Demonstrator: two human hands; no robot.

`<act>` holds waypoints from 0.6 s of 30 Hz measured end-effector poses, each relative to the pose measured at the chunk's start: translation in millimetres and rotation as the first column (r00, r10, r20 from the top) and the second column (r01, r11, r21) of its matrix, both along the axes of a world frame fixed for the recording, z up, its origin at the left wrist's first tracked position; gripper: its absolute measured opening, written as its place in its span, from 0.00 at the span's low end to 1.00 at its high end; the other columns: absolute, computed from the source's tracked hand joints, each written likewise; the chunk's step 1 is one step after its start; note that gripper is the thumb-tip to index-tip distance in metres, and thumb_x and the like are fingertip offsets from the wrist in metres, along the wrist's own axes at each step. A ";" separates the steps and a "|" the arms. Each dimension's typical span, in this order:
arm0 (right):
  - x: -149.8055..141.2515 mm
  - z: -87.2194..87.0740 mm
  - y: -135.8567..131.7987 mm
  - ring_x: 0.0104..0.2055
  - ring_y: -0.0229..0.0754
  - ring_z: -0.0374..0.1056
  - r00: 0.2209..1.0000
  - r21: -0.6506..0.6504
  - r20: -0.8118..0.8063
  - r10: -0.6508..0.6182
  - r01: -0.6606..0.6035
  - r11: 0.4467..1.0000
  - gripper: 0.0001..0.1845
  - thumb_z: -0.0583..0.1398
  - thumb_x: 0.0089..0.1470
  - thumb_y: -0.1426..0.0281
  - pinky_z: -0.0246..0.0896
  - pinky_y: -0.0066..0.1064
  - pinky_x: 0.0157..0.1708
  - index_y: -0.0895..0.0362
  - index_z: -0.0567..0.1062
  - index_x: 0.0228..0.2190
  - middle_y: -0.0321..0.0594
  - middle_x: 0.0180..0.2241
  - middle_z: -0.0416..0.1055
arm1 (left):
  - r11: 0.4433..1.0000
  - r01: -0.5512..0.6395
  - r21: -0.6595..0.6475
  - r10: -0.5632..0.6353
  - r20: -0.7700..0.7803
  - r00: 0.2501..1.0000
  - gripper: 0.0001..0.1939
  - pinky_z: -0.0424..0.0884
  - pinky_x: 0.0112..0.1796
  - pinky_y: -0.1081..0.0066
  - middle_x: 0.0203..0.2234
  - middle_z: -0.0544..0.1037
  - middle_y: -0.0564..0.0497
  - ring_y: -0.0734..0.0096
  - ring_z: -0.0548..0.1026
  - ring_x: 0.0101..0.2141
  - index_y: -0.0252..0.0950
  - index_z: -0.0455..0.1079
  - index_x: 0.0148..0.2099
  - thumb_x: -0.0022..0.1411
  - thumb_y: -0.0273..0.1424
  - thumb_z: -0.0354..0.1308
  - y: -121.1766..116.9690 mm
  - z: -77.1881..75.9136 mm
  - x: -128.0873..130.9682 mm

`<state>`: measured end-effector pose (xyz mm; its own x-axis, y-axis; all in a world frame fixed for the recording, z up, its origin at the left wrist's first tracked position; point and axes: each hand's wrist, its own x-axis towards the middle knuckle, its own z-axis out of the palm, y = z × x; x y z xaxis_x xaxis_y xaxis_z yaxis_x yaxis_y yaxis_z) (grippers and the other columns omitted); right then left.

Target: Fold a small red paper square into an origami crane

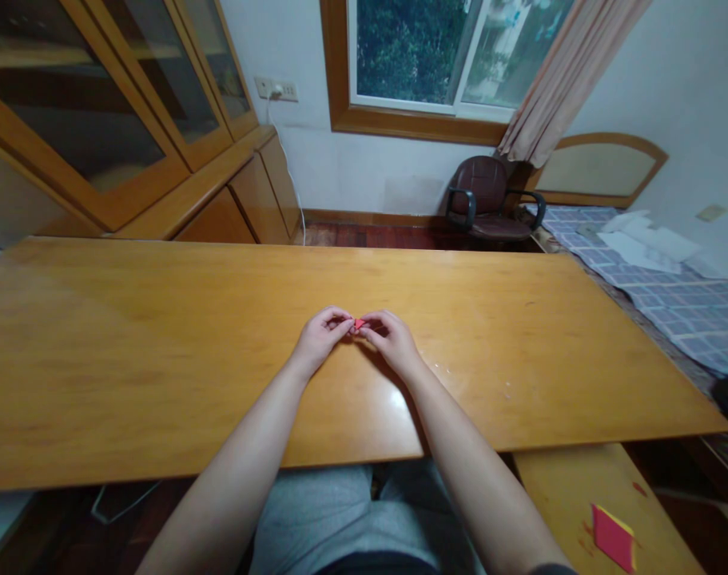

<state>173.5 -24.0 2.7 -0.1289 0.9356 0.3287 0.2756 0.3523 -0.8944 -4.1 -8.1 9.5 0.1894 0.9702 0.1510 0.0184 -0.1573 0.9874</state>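
Observation:
A tiny red folded piece of paper (359, 323) sits between my two hands over the middle of the wooden table (160, 359). My left hand (321, 337) has its fingers curled and pinches the paper's left side. From the right, my right hand (390, 339) pinches the same piece with closed fingers. Most of the paper is hidden by my fingertips. Both forearms reach in from the table's near edge.
A lower wooden bench (579, 495) at bottom right carries a red and yellow paper square (612, 537). Beyond the table stand a brown armchair (489, 200), wooden cabinets (129, 136) on the left and a bed (669, 287) on the right.

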 end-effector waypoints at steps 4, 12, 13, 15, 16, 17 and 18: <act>-1.2 0.9 -0.6 0.36 0.40 0.72 1.000 -0.006 -0.002 0.006 -0.006 1.000 0.07 0.62 0.55 0.71 0.67 0.32 0.40 0.56 0.77 0.37 0.40 0.36 0.76 | 1.000 0.016 -0.004 -0.016 0.009 1.000 0.13 0.74 0.37 0.68 0.29 0.77 0.51 0.70 0.75 0.31 0.34 0.71 0.34 0.55 0.39 0.65 0.1 0.8 0.6; -2.2 4.5 -3.0 0.35 0.39 0.71 0.997 0.052 0.068 -0.031 0.027 0.998 0.05 0.60 0.54 0.73 0.66 0.31 0.39 0.56 0.76 0.35 0.40 0.34 0.75 | 0.997 0.024 -0.067 -0.023 0.018 1.000 0.15 0.75 0.34 0.69 0.29 0.78 0.49 0.70 0.76 0.30 0.33 0.71 0.37 0.54 0.39 0.65 -2.0 0.7 2.8; -2.3 4.8 -3.3 0.35 0.39 0.71 0.997 0.059 0.075 -0.025 0.020 0.998 0.05 0.60 0.54 0.73 0.66 0.31 0.39 0.56 0.76 0.35 0.40 0.34 0.75 | 0.997 0.019 -0.075 -0.017 0.023 1.000 0.16 0.75 0.34 0.68 0.30 0.78 0.48 0.69 0.77 0.31 0.33 0.71 0.38 0.53 0.39 0.66 -2.3 0.3 3.2; -2.6 3.9 -3.6 0.35 0.39 0.70 0.997 0.061 0.074 -0.016 0.012 0.998 0.06 0.60 0.54 0.72 0.66 0.32 0.38 0.56 0.75 0.36 0.40 0.34 0.75 | 0.997 0.018 -0.081 -0.016 0.021 1.000 0.17 0.75 0.35 0.68 0.32 0.79 0.48 0.68 0.77 0.32 0.33 0.72 0.40 0.53 0.40 0.66 -2.6 -0.4 3.6; -2.9 2.6 -3.6 0.34 0.39 0.70 0.998 0.052 0.060 -0.016 0.013 0.999 0.08 0.60 0.54 0.72 0.66 0.32 0.37 0.56 0.73 0.38 0.39 0.34 0.74 | 0.997 0.022 -0.078 -0.021 0.014 1.000 0.17 0.75 0.36 0.68 0.32 0.79 0.48 0.68 0.77 0.32 0.33 0.72 0.39 0.53 0.40 0.66 -2.6 -0.7 3.7; -3.1 0.9 -3.5 0.34 0.39 0.70 0.999 0.037 0.037 -0.019 0.018 0.999 0.10 0.60 0.53 0.72 0.67 0.31 0.37 0.56 0.72 0.40 0.39 0.34 0.74 | 0.997 0.028 -0.072 -0.028 0.004 1.000 0.16 0.75 0.35 0.68 0.32 0.79 0.48 0.69 0.77 0.31 0.33 0.73 0.39 0.53 0.40 0.66 -2.4 -1.0 3.6; -3.4 -1.2 -3.2 0.33 0.38 0.70 1.000 0.020 0.009 -0.024 0.023 1.000 0.13 0.60 0.53 0.71 0.67 0.31 0.36 0.56 0.70 0.42 0.38 0.33 0.73 | 0.997 0.031 -0.065 -0.031 -0.005 0.999 0.16 0.75 0.35 0.68 0.31 0.79 0.48 0.69 0.77 0.31 0.33 0.73 0.38 0.54 0.40 0.65 -2.3 -1.3 3.5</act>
